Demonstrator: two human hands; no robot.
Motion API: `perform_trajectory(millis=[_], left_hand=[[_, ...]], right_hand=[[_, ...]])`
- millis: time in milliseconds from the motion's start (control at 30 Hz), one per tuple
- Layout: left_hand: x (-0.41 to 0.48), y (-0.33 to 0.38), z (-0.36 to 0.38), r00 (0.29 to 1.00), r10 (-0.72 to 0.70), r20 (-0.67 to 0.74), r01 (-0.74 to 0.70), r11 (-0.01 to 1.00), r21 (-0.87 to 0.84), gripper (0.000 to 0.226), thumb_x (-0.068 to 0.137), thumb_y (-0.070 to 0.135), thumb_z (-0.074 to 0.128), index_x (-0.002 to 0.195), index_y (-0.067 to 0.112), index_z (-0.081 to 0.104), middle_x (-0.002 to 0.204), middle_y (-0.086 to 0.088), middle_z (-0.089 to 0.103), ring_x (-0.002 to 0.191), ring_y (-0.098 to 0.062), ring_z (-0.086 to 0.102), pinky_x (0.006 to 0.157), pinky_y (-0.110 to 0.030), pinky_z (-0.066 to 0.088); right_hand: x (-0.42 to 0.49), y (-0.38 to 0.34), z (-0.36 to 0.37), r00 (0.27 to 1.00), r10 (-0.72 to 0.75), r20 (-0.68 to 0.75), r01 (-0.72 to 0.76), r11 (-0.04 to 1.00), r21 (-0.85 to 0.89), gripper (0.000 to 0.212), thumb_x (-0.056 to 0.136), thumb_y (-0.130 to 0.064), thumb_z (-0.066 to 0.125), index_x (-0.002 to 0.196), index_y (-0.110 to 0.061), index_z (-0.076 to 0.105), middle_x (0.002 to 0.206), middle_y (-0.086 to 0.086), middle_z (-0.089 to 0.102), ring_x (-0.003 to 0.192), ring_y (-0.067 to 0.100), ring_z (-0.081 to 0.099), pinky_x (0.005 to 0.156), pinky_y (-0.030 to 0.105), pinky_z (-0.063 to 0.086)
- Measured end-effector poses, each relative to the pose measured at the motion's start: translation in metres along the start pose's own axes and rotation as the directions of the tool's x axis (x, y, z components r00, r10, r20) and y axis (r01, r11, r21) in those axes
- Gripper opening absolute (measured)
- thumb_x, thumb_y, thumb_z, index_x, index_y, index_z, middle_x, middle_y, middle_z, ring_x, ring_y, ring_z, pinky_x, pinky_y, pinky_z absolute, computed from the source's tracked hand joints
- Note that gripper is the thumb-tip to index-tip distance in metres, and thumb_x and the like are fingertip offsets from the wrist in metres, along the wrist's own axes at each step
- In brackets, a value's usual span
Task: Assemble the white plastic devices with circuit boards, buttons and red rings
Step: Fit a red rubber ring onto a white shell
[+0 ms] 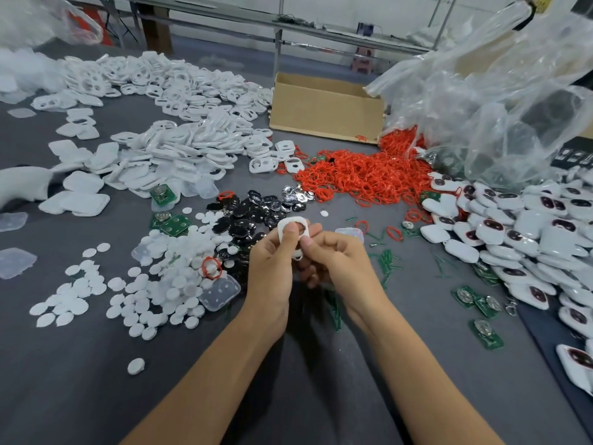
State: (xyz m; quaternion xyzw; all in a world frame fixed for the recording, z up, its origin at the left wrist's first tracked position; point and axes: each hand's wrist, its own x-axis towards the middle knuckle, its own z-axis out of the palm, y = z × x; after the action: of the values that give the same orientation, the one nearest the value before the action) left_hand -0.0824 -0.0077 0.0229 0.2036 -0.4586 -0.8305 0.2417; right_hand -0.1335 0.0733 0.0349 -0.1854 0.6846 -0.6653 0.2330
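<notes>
White plastic shell (291, 232), a frame with an oval opening, is pinched between my 2 hands above the middle of the grey table (96, 387). My left hand (272, 268) grips it with the thumb on its face. My right hand (337, 264) pinches its right edge between thumb and forefinger.

Open cloth lies only near me, under my forearms and toward the lower left. White round buttons (134, 293) crowd my left, touching a clear case (219, 292). Black pieces (253, 210) lie just beyond my fingers, with green circuit boards (175, 223) beside them. Red rings (369, 175) are heaped ahead to the right, and finished devices (529, 226) are banked along the right side up to the table edge.

Farther back, white shells (179, 136) are piled beside a cardboard box (324, 107), and a clear plastic bag (497, 101) slumps at the right. Metal frames stand behind.
</notes>
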Motion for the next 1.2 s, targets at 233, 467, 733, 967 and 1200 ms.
perform_trajectory(millis=[233, 467, 733, 967, 1200], left_hand=[[0.004, -0.007, -0.002, 0.994, 0.078, -0.075, -0.073, 0.995, 0.061, 0.022, 0.102, 0.017, 0.046, 0.090, 0.008, 0.061, 0.082, -0.012, 0.074, 0.072, -0.027, 0.071, 0.062, -0.034, 0.060], [-0.002, -0.007, -0.001, 0.997, 0.052, 0.061, -0.064, 0.975, 0.213, 0.019, 0.102, 0.015, 0.043, 0.099, 0.001, 0.056, 0.082, -0.012, 0.071, 0.046, -0.014, 0.058, 0.040, -0.022, 0.046], [-0.003, -0.006, -0.001, 0.995, 0.020, 0.099, -0.042, 0.974, 0.224, 0.022, 0.103, 0.017, 0.043, 0.103, 0.000, 0.057, 0.085, -0.017, 0.070, 0.049, -0.016, 0.059, 0.044, -0.024, 0.051], [-0.002, -0.009, -0.002, 0.993, 0.013, 0.117, -0.045, 0.962, 0.271, 0.014, 0.101, 0.015, 0.048, 0.099, 0.003, 0.055, 0.086, -0.014, 0.071, 0.053, -0.017, 0.062, 0.048, -0.025, 0.053], [-0.002, -0.014, -0.001, 0.983, 0.059, 0.176, -0.119, 0.928, 0.354, 0.002, 0.092, 0.008, 0.062, 0.092, 0.010, 0.061, 0.081, -0.012, 0.071, 0.060, -0.014, 0.064, 0.054, -0.025, 0.054]], right_hand=[[0.013, 0.004, -0.020, 0.932, -0.306, -0.195, 0.163, 0.833, -0.529, 0.029, 0.094, -0.019, 0.057, 0.071, -0.007, 0.069, 0.066, 0.008, 0.068, 0.058, 0.024, 0.060, 0.062, 0.037, 0.051], [0.039, 0.013, -0.076, 0.929, -0.338, -0.152, 0.009, 0.433, -0.901, 0.056, 0.076, 0.014, 0.043, 0.127, -0.005, 0.057, 0.130, 0.017, 0.057, 0.122, 0.035, 0.046, 0.103, 0.034, 0.032], [0.044, 0.025, -0.085, 0.862, -0.417, -0.289, -0.065, 0.475, -0.878, 0.008, 0.087, -0.005, 0.060, 0.084, -0.003, 0.067, 0.092, 0.015, 0.065, 0.094, 0.033, 0.054, 0.074, 0.036, 0.038], [0.024, 0.000, -0.072, 0.865, -0.349, -0.360, 0.159, 0.872, -0.464, 0.021, 0.094, -0.005, 0.053, 0.079, -0.015, 0.062, 0.067, 0.002, 0.065, 0.057, 0.012, 0.057, 0.060, 0.028, 0.049], [-0.005, -0.008, -0.050, 0.950, -0.291, -0.116, 0.244, 0.920, -0.306, 0.018, 0.085, 0.010, 0.061, 0.083, -0.006, 0.065, 0.056, -0.005, 0.065, 0.049, 0.010, 0.060, 0.051, 0.018, 0.050]])
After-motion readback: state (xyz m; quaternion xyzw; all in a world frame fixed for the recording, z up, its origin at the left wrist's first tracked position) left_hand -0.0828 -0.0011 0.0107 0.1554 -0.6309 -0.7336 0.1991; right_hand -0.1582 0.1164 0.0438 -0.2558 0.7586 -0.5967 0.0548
